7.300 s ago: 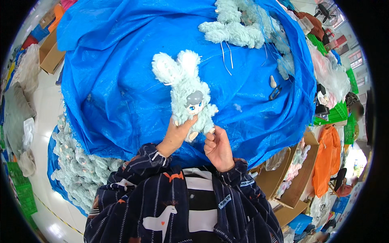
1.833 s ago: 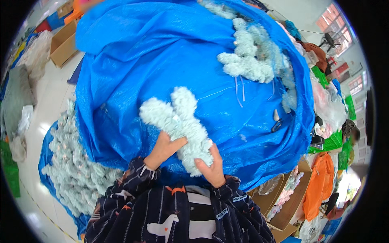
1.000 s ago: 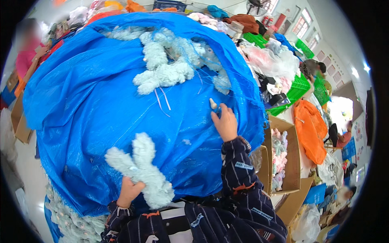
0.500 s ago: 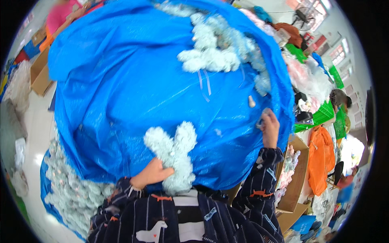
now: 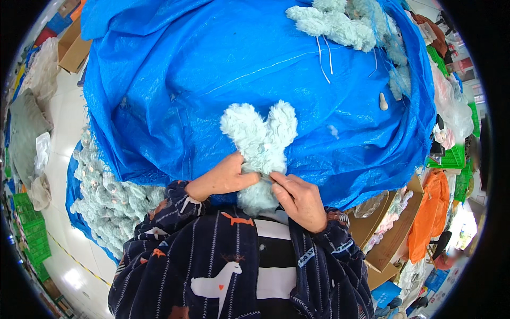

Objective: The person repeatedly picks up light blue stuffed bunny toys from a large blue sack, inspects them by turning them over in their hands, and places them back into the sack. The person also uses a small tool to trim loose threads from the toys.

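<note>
A pale mint plush rabbit, fluffy and long-eared, lies in front of me with its ears pointing away, at the near edge of a blue tarp. From the left, my left hand is closed round its narrow middle, the thumb lying across the fur. My right hand meets it there from the other side, fingertips pinched together against the plush. Whatever thin thing may be between those fingertips is hidden. More of the same mint plush rests at the far right of the tarp, with thin pale ribbons trailing from it.
A small cream-coloured peg-shaped piece lies on the tarp at right. Many mint plush pieces are heaped at lower left. A cardboard box with pink plush stands at right, beside an orange bag. Green crates are at far left.
My right hand has come from the tarp's right side, where it held a small greyish thing, to the rabbit's middle. The left hand still grips the rabbit. The view has shifted.
</note>
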A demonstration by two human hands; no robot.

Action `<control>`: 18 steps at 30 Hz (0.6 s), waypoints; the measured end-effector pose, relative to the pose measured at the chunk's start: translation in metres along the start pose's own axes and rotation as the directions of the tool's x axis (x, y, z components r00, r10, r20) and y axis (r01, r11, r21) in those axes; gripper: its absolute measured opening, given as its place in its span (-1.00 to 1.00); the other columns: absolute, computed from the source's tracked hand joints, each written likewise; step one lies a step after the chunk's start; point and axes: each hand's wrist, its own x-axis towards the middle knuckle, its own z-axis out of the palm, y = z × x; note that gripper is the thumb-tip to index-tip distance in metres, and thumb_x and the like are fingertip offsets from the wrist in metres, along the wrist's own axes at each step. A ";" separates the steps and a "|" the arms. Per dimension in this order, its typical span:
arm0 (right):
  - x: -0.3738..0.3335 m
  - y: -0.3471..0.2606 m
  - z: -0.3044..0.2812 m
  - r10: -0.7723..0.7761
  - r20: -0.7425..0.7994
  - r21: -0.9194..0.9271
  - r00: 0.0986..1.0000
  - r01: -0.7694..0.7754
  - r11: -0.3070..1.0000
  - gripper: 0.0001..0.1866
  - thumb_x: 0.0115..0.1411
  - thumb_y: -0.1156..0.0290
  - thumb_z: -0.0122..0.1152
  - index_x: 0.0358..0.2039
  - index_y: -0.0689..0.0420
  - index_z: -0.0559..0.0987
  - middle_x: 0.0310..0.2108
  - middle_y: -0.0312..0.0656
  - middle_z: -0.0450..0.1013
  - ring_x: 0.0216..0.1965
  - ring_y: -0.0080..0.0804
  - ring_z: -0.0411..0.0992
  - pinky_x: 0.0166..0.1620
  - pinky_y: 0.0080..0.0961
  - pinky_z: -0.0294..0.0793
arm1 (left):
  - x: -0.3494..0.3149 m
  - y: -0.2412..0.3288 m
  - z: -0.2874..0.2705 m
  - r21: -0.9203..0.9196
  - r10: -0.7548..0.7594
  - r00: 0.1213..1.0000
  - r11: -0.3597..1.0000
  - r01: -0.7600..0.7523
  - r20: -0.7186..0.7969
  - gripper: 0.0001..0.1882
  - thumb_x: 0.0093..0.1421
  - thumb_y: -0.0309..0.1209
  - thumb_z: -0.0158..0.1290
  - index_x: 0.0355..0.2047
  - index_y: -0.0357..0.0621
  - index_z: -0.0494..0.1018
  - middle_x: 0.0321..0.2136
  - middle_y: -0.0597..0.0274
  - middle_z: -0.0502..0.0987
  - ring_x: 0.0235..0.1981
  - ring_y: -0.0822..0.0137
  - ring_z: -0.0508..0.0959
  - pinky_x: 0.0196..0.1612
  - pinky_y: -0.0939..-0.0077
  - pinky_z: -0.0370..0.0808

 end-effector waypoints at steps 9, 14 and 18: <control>-0.001 -0.006 -0.001 0.004 -0.004 -0.337 1.000 -0.005 0.942 -0.78 -0.02 0.40 0.15 -0.30 0.13 0.49 -0.64 -0.22 0.29 -0.62 -0.29 0.35 -0.60 -0.45 0.30 | -0.001 -0.015 0.006 0.067 0.066 0.992 0.996 -0.059 -0.106 -0.60 -0.07 -0.46 0.03 -0.17 -0.32 0.32 -0.29 0.06 0.45 -0.27 0.32 0.43 -0.22 0.45 0.36; -0.001 -0.009 0.002 -0.080 0.024 -0.558 0.997 0.079 0.826 -0.77 -0.08 0.44 0.13 -0.33 0.13 0.48 -0.64 -0.26 0.26 -0.62 -0.39 0.36 -0.61 -0.51 0.32 | -0.001 -0.007 0.011 0.197 0.104 0.980 0.978 -0.070 -0.167 -0.60 -0.10 -0.47 0.03 -0.19 -0.32 0.32 -0.28 -0.06 0.42 -0.22 0.17 0.44 -0.18 0.41 0.34; -0.004 -0.010 0.000 -0.066 0.114 -0.637 0.991 0.124 0.760 -0.71 -0.13 0.47 0.10 -0.31 0.17 0.46 -0.63 -0.26 0.26 -0.62 -0.41 0.36 -0.61 -0.52 0.32 | -0.001 -0.020 0.013 0.269 0.088 0.984 0.962 -0.044 -0.156 -0.56 -0.12 -0.44 0.02 -0.18 -0.33 0.29 -0.25 -0.13 0.37 -0.20 -0.01 0.40 -0.19 0.32 0.34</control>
